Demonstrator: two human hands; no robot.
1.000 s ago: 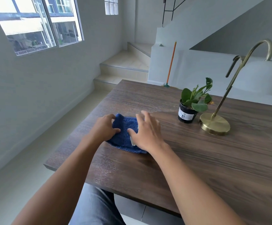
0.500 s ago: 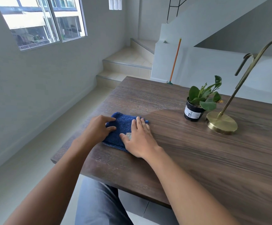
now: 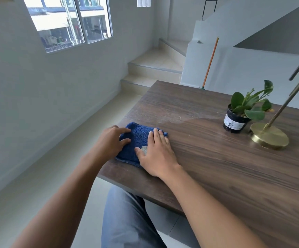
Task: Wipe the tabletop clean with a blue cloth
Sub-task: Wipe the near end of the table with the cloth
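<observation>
A folded blue cloth (image 3: pixel 138 138) lies flat near the left end of the dark wooden tabletop (image 3: pixel 216 158). My left hand (image 3: pixel 109 142) rests on the cloth's left edge, fingers curled onto it. My right hand (image 3: pixel 156 154) presses flat on the cloth's right side, fingers together and pointing away from me. A small grey label on the cloth shows by my right thumb. A wiped, darker patch of wood spreads to the right of the cloth; the far left part of the tabletop looks dusty and pale.
A small potted plant (image 3: pixel 241 115) in a black pot stands at the right, next to a brass lamp base (image 3: pixel 269 137) with a slanted stem. The table's left edge is just beside the cloth. Stairs and a leaning broom (image 3: pixel 210 63) lie beyond.
My right hand has flattened onto the cloth, fingers now together. My view has shifted, so the table sits further right in frame. The cloth stays between both hands.
</observation>
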